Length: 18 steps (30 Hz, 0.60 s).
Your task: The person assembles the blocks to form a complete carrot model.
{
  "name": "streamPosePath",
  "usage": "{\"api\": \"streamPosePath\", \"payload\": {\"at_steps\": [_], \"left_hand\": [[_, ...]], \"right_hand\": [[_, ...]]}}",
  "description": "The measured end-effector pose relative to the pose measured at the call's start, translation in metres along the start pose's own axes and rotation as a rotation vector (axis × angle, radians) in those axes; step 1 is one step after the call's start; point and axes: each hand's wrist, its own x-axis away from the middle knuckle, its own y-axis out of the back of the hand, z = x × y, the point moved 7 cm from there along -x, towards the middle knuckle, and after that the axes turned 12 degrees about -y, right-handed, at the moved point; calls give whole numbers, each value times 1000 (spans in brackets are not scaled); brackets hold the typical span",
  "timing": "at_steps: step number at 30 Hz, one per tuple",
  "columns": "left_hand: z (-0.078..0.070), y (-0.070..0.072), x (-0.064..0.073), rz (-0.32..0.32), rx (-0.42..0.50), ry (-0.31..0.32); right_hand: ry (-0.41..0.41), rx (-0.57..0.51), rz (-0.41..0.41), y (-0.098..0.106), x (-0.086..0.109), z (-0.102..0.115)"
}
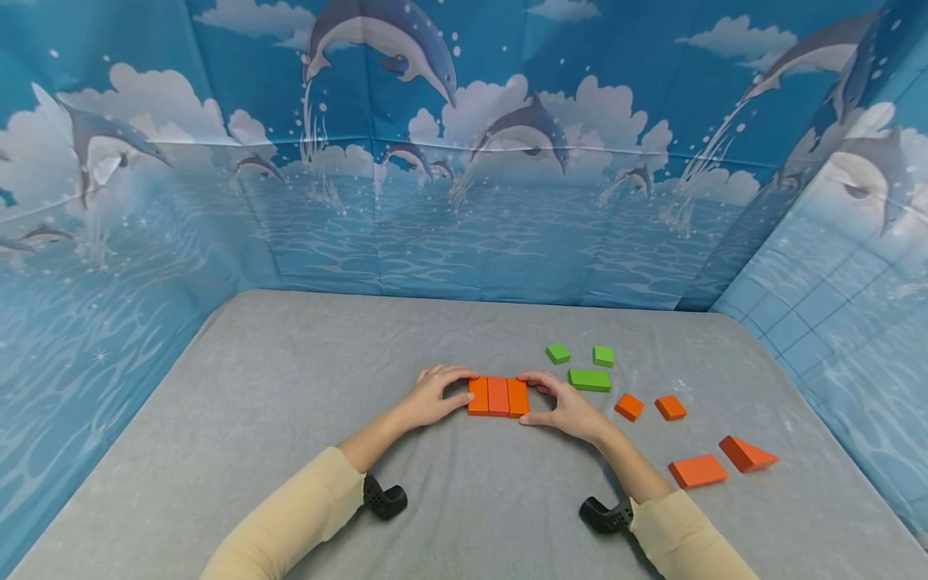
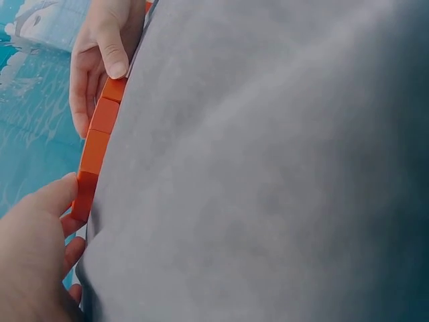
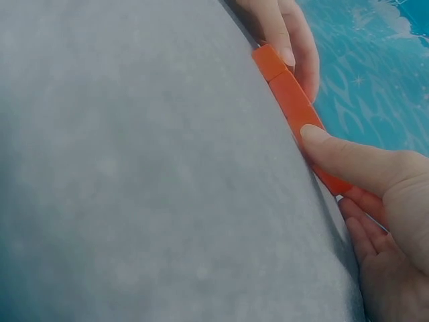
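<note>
Three oblong blocks [image 1: 498, 396] between hands [image 1: 429, 400], cloth [image 1: 304, 362] beneath.

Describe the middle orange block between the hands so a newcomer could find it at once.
On the grey table, find the left hand and right hand facing each other near the centre. Between them, three orange blocks lie side by side in a row. Choose the middle block: unlike its neighbours at the row's ends, it has an orange block along both long sides.
</note>
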Motion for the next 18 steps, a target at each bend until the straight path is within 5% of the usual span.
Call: {"api": "streamPosePath", "payload": {"at_steps": [8, 13, 18], "left_hand": [[-2, 2, 0, -3, 16, -10], [-2, 2, 0, -10, 22, -12], [-1, 2, 1, -6, 27, -1]], "right_hand": [[49, -22, -11, 6, -3, -10], [62, -68, -137, 37, 12, -9], [4, 5, -275, 69, 35, -23]]}}
